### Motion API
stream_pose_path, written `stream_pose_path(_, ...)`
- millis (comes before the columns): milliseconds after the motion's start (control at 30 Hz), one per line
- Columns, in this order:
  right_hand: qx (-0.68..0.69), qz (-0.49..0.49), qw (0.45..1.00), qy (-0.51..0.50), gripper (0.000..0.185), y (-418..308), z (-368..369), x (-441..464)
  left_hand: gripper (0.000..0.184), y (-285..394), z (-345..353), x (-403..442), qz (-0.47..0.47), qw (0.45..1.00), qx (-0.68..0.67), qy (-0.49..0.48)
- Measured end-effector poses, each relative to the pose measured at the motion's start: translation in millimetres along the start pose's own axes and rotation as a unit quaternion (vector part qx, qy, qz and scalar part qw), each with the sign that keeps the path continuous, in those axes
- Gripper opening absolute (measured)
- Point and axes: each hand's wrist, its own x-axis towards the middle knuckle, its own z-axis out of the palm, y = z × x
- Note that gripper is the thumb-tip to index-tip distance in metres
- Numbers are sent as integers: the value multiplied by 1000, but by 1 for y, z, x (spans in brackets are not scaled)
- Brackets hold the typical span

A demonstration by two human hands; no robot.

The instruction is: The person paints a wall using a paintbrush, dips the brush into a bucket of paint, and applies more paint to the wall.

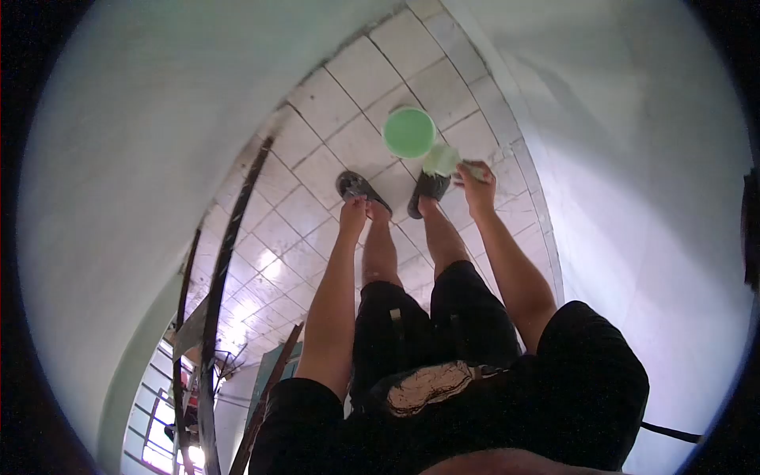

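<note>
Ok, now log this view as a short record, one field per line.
Floor: pale tiles with dark joints
Container: green bucket on the floor, ahead of the feet; contents unclear
Right hand: right hand grips a pale green utensil, beside the bucket in view
Left hand: left hand low near the left slipper, fingers curled; anything held cannot be made out
Clothing: black shorts, dark slippers
Sides: pale walls

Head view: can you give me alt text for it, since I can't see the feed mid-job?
The person's right hand holds what looks like a pale green scoop, close to a round green bucket on a tiled floor. The left hand is near the dark left shoe in this view; whether it holds anything is unclear.
</note>
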Motion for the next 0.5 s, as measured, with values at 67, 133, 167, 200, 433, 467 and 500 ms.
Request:
stream_pose_path(67,-30,-7,999,-8,18,30,4,52,23,-20,28,41,-21,998,-56,-14)
stream_pose_path(133,-79,-116,990,-23,16,64,13,104,20,-61,53,100,-12,994,-103,-27)
stream_pose_path(167,-88,-106,990,-25,16,80,17,125,20,-68,67,114,-25,993,-108,-26)
stream_pose_path(200,-133,-78,987,-51,19,93,21,144,18,-65,86,123,13,990,-132,36)
stream_pose_path(433,-353,-149,915,-125,29,184,78,239,39,-215,121,271,310,893,277,173)
stream_pose_path(467,-411,-166,885,-138,33,185,85,245,43,-174,121,254,220,952,171,127)
stream_pose_path(500,-413,-163,884,-144,33,189,91,251,47,-129,120,236,117,987,44,101)
